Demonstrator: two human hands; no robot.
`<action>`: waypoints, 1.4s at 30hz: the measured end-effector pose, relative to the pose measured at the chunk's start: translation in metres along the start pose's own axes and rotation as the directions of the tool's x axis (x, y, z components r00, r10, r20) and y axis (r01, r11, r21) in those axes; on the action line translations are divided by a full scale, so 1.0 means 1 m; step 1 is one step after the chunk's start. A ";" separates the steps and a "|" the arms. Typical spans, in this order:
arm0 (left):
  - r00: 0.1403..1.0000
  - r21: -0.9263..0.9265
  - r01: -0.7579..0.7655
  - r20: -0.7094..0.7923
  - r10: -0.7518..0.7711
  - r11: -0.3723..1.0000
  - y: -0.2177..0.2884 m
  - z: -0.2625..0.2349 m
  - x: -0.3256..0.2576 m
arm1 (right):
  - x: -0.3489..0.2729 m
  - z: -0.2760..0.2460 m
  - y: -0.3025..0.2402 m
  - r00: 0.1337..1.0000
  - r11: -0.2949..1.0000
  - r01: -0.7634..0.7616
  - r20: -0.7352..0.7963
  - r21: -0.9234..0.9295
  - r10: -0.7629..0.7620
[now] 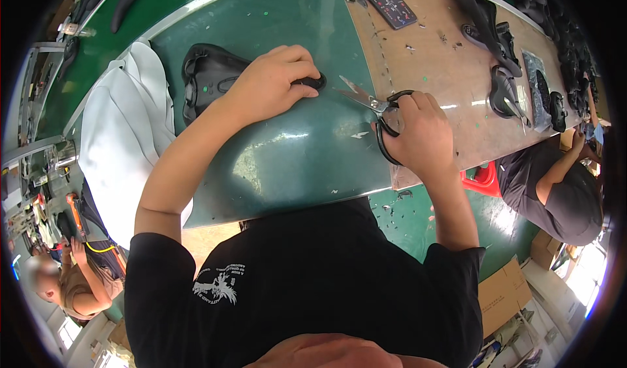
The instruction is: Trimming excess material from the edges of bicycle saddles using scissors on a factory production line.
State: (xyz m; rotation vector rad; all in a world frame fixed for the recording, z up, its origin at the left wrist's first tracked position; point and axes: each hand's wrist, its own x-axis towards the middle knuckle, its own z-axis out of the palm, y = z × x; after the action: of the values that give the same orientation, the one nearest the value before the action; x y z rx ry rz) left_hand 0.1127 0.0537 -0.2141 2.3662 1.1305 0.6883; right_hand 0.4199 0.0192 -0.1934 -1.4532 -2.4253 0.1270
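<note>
Left hand (271, 83) presses black saddle-like part (209, 74); right hand (421, 133) grips scissors (372, 103).

- A factory workshop, an assembly line for black moulded parts.
- A long bench (307, 152) with a green mat and a bare board top runs across the view.
- Many alike black parts (506, 48) lie in rows along its far edge; one black part (209, 74) lies on the mat.
- Scissors (379, 106) and small offcuts (395, 214) show trimming work.
- Other workers (562, 185) sit at neighbouring places.
- Cardboard boxes (506, 293) stand on the floor; white cloth (127, 126) hangs over the bench end.
</note>
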 end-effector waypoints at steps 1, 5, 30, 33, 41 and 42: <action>1.000 -0.001 0.000 0.004 0.000 1.000 -0.001 0.002 0.000 | 0.001 0.000 0.000 1.000 1.000 -0.003 0.001 0.002 0.003; 0.995 0.038 -0.078 0.063 0.075 0.996 -0.007 -0.007 0.006 | 0.010 0.006 0.000 0.995 0.994 0.100 0.022 -0.034 -0.099; 0.992 -0.208 -0.125 -0.003 0.127 0.970 -0.036 0.003 0.005 | 0.074 -0.013 -0.007 0.848 0.902 0.382 0.465 -0.202 -0.255; 0.998 -0.259 -0.056 -0.033 0.049 0.964 -0.037 -0.001 0.000 | 0.077 -0.009 -0.002 0.837 0.905 0.389 0.477 -0.171 -0.269; 0.991 -0.277 -0.134 -0.044 0.126 0.952 -0.028 -0.001 0.001 | 0.060 -0.026 0.016 0.938 0.933 0.308 0.223 -0.185 -0.266; 0.979 -0.212 -0.205 -0.049 0.199 0.955 -0.026 0.000 0.001 | 0.055 -0.030 0.015 0.961 0.952 0.240 0.182 -0.191 -0.206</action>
State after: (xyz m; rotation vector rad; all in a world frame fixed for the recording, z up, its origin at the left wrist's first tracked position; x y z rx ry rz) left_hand 0.0979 0.0699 -0.2283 2.3092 0.7845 0.8690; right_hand 0.4172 0.0719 -0.1566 -1.2795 -2.7900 -0.0715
